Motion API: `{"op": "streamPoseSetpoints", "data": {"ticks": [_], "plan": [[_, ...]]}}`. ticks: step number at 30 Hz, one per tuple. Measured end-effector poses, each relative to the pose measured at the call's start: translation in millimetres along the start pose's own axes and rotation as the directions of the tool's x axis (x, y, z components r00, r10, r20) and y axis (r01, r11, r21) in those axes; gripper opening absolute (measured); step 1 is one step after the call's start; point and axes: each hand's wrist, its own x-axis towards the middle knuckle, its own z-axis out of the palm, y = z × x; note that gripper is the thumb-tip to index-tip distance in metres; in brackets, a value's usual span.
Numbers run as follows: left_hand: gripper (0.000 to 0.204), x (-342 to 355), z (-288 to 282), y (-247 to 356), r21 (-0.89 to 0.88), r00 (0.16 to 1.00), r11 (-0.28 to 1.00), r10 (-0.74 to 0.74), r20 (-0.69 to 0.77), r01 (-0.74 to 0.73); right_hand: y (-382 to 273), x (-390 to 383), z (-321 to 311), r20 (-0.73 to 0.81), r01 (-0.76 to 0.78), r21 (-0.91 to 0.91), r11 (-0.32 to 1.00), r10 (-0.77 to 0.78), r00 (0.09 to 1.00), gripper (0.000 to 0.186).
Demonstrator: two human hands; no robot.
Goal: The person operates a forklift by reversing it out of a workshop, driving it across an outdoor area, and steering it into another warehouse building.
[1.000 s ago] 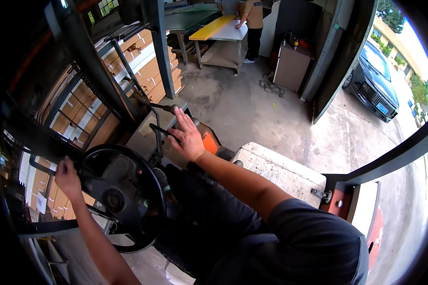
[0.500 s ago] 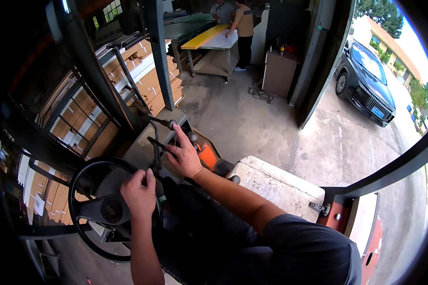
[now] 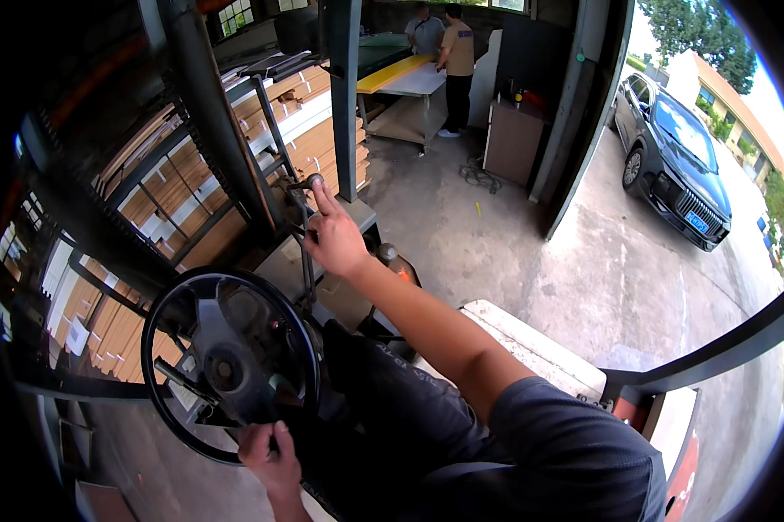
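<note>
My left hand (image 3: 270, 457) is curled closed at the lower rim of a black steering wheel (image 3: 225, 372); its fingers partly hide what they grip there. My right arm reaches forward past the wheel. The index and middle fingers of my right hand (image 3: 335, 239) stretch to the round knob of a control lever (image 3: 314, 180), while the other fingers are curled near a bent lever shaft (image 3: 308, 270). My right thumb is hidden. Another lever knob (image 3: 386, 253) stands just right of that hand.
Beyond the dark mast (image 3: 209, 113) lie stacked brown boards (image 3: 309, 143). Two people stand at a worktable (image 3: 414, 83) with a yellow panel (image 3: 396, 74). A cabinet (image 3: 512, 143) and coiled cable (image 3: 479, 177) are by the doorway. Outside stands a dark car (image 3: 675, 165). A white cover (image 3: 531, 348) is at my right.
My left hand has moved down along the wheel, and the wheel's spokes have turned. My right hand's fingers have drawn together at the lever knob. The view has shifted, moving the surroundings rightward.
</note>
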Motion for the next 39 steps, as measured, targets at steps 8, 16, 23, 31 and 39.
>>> {"op": "streamPoseSetpoints", "data": {"ticks": [8,16,23,31,39], "plan": [[0.036,70.2,-106.8,-118.9,-0.121,0.906,0.962,-0.270,-0.326,0.243,-17.6,-71.2,-35.1,-0.037,0.006,0.069,0.998,-0.004,0.999,0.009],[0.041,205.5,-49.4,-74.2,-0.102,0.944,0.988,-0.138,-0.300,0.112,-20.9,-64.2,-70.9,0.032,0.013,0.009,1.000,-0.013,0.999,0.013],[0.041,217.8,-34.1,-43.3,0.079,0.966,0.996,-0.027,-0.258,0.049,-29.6,-32.0,-66.6,0.051,0.028,0.010,1.000,-0.029,0.998,0.012],[0.039,200.2,-25.8,-28.1,0.183,0.956,0.973,-0.083,-0.281,0.138,-33.7,-48.2,-61.1,0.070,0.048,0.020,0.999,-0.050,0.996,0.012],[0.037,187.7,-32.3,-17.6,0.180,0.952,0.971,-0.102,-0.289,0.159,-52.2,-54.1,-60.9,0.153,0.016,-0.034,0.999,-0.010,0.988,0.012]]}}
